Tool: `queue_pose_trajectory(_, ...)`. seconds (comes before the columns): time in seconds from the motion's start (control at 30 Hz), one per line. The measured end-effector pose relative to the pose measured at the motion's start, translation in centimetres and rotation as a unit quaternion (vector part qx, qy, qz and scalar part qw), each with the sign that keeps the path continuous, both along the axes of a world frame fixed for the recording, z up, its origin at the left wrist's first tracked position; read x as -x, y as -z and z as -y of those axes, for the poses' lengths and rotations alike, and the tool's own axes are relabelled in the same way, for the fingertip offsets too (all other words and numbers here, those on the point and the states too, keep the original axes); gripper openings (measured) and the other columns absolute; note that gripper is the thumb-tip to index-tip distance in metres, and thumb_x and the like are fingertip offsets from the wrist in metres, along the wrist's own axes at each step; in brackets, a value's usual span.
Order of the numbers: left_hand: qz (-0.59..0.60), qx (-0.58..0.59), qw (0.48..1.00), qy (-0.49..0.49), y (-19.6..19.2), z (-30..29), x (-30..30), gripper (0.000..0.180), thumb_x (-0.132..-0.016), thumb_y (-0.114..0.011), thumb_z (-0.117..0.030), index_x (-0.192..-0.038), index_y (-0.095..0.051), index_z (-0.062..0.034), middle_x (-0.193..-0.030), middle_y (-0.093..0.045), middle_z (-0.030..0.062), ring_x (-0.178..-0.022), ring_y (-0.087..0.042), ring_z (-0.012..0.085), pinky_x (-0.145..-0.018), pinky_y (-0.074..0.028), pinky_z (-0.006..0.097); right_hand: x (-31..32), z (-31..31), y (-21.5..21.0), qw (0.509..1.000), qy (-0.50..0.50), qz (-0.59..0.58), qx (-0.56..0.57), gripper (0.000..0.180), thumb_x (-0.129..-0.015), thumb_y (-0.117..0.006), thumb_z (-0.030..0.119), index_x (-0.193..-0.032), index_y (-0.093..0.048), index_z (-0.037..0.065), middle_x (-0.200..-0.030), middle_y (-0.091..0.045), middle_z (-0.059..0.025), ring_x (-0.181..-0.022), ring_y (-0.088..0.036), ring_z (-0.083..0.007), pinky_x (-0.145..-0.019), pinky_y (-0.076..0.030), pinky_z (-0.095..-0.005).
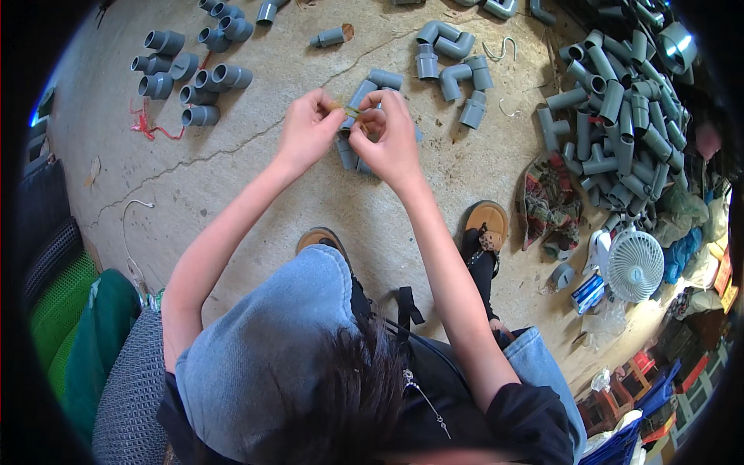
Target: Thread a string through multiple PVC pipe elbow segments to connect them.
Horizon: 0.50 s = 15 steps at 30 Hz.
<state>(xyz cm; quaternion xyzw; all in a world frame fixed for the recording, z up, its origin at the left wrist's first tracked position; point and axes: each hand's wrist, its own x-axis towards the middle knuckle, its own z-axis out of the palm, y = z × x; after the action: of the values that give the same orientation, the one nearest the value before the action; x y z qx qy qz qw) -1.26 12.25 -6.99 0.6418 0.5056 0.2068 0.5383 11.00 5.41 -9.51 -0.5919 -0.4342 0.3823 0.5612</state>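
Both my arms reach forward over the concrete floor. Between my left hand [310, 128] and my right hand [387, 138], a thin yellowish band [353, 112] is stretched, looking like a rubber band. The fingers of each hand are pinched on one end of it. Just beneath my hands, grey plastic pipe fittings [385, 78] lie close together in a small cluster, partly hidden by my fingers. I cannot tell whether the band touches them.
Grey elbow fittings [455, 79] lie ahead to the right, with a metal hook [501, 51] beside them. Several short couplings [200, 115] and red string [142, 122] are at the left. A large fitting pile [620, 116], a cloth [550, 200] and a white fan [635, 265] occupy the right.
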Motion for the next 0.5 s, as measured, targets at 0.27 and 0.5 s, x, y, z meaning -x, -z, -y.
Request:
queue_pose_trajectory(0.27,0.186,0.322,0.909,-0.189,-0.8,0.2,0.2,0.008,-0.078,-0.055,-0.006,-0.072,-0.053,-0.0014,-0.064,-0.049,0.0013,-0.056,-0.043,0.0087,-0.053,-0.035,0.023,0.8,0.1,-0.5,0.987,0.012,0.152,-0.047,0.028,-0.07,-0.06,-0.003,-0.097,-0.058,0.004,-0.092,-0.045,-0.0128,-0.076,-0.054,-0.0243,-0.067,-0.045,-0.0323)
queue_pose_trajectory(0.5,0.039,0.082,0.995,-0.051,-0.6,0.3,0.3,0.002,-0.079,-0.054,-0.001,-0.08,-0.052,0.0006,-0.07,-0.051,0.0046,-0.059,-0.046,0.0096,-0.055,-0.038,0.024,1.2,0.0,0.1,0.979,0.046,0.192,-0.053,0.014,-0.074,-0.059,-0.003,-0.088,-0.061,0.001,-0.086,-0.046,-0.0128,-0.074,-0.052,-0.0249,-0.064,-0.043,-0.0321)
